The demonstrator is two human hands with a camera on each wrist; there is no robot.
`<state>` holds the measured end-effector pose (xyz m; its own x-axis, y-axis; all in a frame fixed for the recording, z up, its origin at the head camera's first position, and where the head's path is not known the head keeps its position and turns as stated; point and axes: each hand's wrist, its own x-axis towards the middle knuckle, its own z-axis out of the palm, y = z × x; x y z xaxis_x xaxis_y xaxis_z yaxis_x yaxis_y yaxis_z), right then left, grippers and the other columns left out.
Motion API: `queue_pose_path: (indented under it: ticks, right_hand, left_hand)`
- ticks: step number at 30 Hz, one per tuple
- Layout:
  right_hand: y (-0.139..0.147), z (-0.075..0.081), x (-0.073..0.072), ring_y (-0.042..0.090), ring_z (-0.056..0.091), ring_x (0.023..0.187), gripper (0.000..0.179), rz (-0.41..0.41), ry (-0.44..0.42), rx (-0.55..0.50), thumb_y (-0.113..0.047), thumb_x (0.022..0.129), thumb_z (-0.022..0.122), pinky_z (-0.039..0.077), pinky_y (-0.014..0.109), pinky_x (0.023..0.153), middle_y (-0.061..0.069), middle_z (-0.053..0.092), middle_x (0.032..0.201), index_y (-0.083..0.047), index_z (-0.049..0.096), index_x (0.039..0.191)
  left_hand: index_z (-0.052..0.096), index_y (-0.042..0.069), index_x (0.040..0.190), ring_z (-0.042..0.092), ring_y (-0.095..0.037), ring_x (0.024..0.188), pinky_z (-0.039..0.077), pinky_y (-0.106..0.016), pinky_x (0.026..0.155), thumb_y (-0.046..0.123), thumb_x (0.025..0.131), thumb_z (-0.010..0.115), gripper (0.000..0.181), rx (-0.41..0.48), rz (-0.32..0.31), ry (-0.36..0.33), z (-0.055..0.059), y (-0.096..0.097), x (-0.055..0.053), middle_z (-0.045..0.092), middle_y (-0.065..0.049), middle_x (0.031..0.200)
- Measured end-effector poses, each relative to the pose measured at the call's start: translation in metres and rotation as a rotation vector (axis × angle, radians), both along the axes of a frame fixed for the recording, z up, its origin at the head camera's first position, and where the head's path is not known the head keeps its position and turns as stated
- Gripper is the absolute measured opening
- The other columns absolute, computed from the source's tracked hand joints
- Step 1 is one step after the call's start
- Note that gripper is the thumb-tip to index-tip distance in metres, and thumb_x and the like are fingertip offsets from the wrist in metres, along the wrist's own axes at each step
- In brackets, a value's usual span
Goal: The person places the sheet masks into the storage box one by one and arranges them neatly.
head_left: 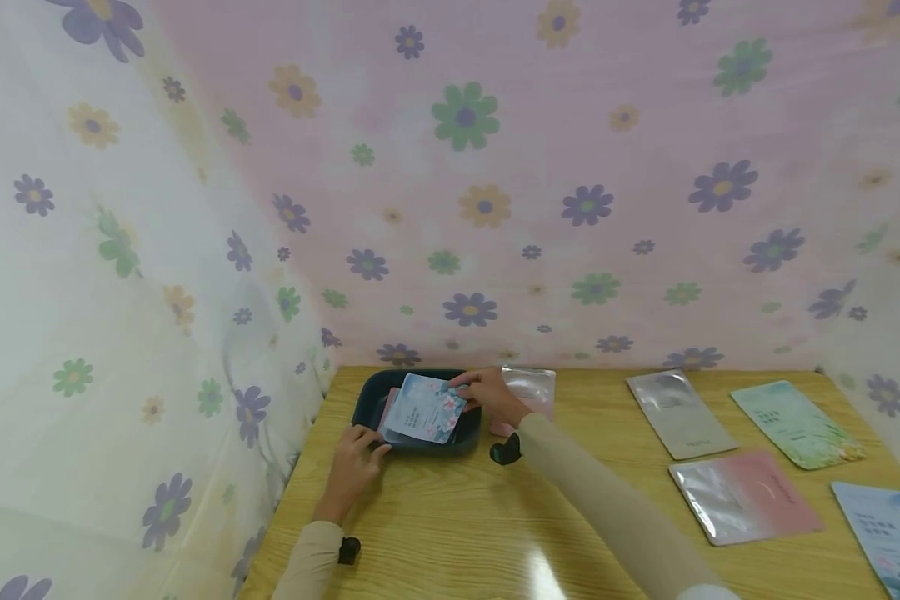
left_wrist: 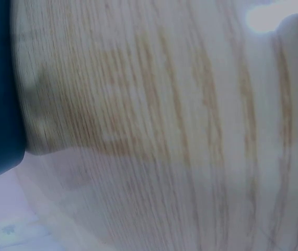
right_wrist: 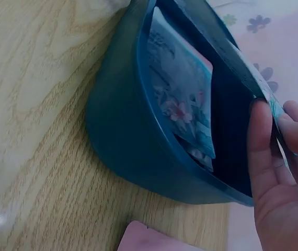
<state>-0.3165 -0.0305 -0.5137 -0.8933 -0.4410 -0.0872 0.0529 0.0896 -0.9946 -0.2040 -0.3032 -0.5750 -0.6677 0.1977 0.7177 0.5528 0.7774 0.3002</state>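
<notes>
My right hand [head_left: 497, 398] pinches the edge of a light-blue floral sheet mask packet [head_left: 420, 408] over a dark blue plastic basin [head_left: 461, 448]. In the right wrist view, thumb and fingers of this hand [right_wrist: 287, 157] hold the packet [right_wrist: 248, 70] nearly edge-on. Below it, another floral packet [right_wrist: 183, 89] leans inside the basin [right_wrist: 117, 125]. A strip of pink packet [head_left: 387, 407] shows beside the held one. At the basin's front left corner, my left hand [head_left: 354, 462] grips the rim. The left wrist view catches mostly wood and the basin's wall [left_wrist: 0, 89].
A silver and pink packet [head_left: 528, 387] lies right of the basin, partly behind my right hand. Farther right on the wooden table [head_left: 450, 525] are a grey packet [head_left: 682, 417], a green one [head_left: 798, 425], a pink one [head_left: 746, 497] and a blue one [head_left: 888, 533]. Flowered cloth [head_left: 540, 150] hangs behind.
</notes>
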Motion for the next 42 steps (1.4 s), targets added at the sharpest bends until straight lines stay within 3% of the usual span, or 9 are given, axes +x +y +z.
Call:
queue_pose_path:
  ticks: [5, 9, 14, 18, 21, 25, 31, 33, 42]
  right_hand:
    - [-0.008, -0.003, -0.002, 0.032, 0.06, 0.066, 0.029, 0.028, 0.027, 0.056, 0.008, 0.087, 0.051, 0.054, 0.048, 0.072, 0.018, 0.061, 0.11, 0.004, 0.067, 0.11]
    - [-0.012, -0.01, -0.006, 0.035, 0.059, 0.063, 0.029, 0.016, 0.117, 0.134, 0.012, 0.082, 0.054, 0.053, 0.051, 0.068, 0.017, 0.06, 0.11, 0.003, 0.069, 0.105]
    - [-0.018, -0.016, -0.007, 0.041, 0.057, 0.059, 0.034, 0.027, 0.252, 0.217, 0.016, 0.077, 0.05, 0.052, 0.039, 0.054, 0.018, 0.062, 0.105, 0.005, 0.069, 0.103]
    - [-0.024, -0.018, -0.006, 0.031, 0.048, 0.049, 0.035, 0.035, 0.325, 0.287, 0.016, 0.075, 0.052, 0.039, 0.026, 0.045, 0.018, 0.066, 0.098, 0.006, 0.069, 0.103]
    - [-0.029, -0.018, -0.003, 0.02, 0.049, 0.062, 0.033, 0.004, 0.382, 0.397, 0.014, 0.073, 0.057, 0.044, 0.027, 0.056, 0.016, 0.066, 0.101, 0.004, 0.07, 0.101]
    - [-0.033, -0.016, 0.002, 0.025, 0.056, 0.097, 0.034, -0.015, 0.431, 0.488, 0.015, 0.072, 0.056, 0.049, 0.039, 0.082, 0.018, 0.064, 0.109, 0.007, 0.068, 0.103]
    - [-0.034, -0.019, 0.006, 0.033, 0.052, 0.114, 0.041, 0.01, 0.435, 0.474, 0.018, 0.073, 0.049, 0.045, 0.035, 0.075, 0.021, 0.06, 0.118, 0.009, 0.064, 0.11]
    - [-0.033, -0.021, 0.005, 0.032, 0.053, 0.112, 0.044, 0.009, 0.449, 0.454, 0.019, 0.071, 0.047, 0.042, 0.034, 0.069, 0.022, 0.06, 0.118, 0.01, 0.064, 0.111]
    - [-0.024, -0.022, 0.0, 0.035, 0.058, 0.093, 0.041, -0.063, 0.513, 0.324, 0.017, 0.069, 0.045, 0.05, 0.043, 0.078, 0.021, 0.062, 0.105, 0.011, 0.063, 0.105]
  left_hand:
    - [0.066, 0.003, 0.079, 0.054, -0.025, 0.071, 0.038, -0.065, 0.088, 0.001, 0.067, 0.083, 0.021, -0.002, -0.007, -0.004, 0.0, 0.0, -0.001, 0.054, -0.01, 0.078]
    - [0.067, 0.003, 0.079, 0.054, -0.025, 0.072, 0.039, -0.064, 0.088, 0.001, 0.067, 0.083, 0.021, 0.002, -0.011, -0.01, 0.001, 0.0, -0.001, 0.055, -0.01, 0.079]
    - [0.066, 0.003, 0.079, 0.054, -0.024, 0.072, 0.037, -0.065, 0.089, 0.001, 0.067, 0.083, 0.021, -0.005, 0.0, -0.011, 0.001, -0.001, 0.001, 0.054, -0.008, 0.079]
    - [0.066, 0.004, 0.079, 0.054, -0.024, 0.072, 0.035, -0.067, 0.09, 0.001, 0.067, 0.083, 0.021, -0.001, 0.015, -0.014, 0.0, -0.002, 0.003, 0.054, -0.008, 0.079]
    - [0.066, 0.004, 0.079, 0.054, -0.024, 0.073, 0.036, -0.067, 0.089, 0.0, 0.067, 0.083, 0.021, 0.001, 0.013, -0.014, -0.001, -0.002, 0.003, 0.054, -0.008, 0.079]
    - [0.066, 0.004, 0.08, 0.053, -0.024, 0.073, 0.039, -0.065, 0.087, 0.0, 0.067, 0.083, 0.021, 0.007, 0.005, -0.013, -0.002, 0.0, 0.002, 0.054, -0.008, 0.08]
    - [0.066, 0.006, 0.082, 0.054, -0.024, 0.073, 0.036, -0.067, 0.09, 0.002, 0.069, 0.082, 0.021, 0.001, 0.011, -0.024, -0.005, 0.001, 0.0, 0.053, -0.006, 0.08]
    - [0.067, 0.006, 0.082, 0.054, -0.024, 0.073, 0.036, -0.067, 0.09, 0.003, 0.07, 0.082, 0.02, -0.006, 0.02, -0.028, -0.005, 0.002, 0.001, 0.053, -0.006, 0.08]
    - [0.067, 0.004, 0.082, 0.053, -0.026, 0.074, 0.036, -0.064, 0.092, 0.003, 0.071, 0.082, 0.019, 0.004, 0.033, -0.05, -0.001, 0.002, 0.003, 0.053, -0.008, 0.081]
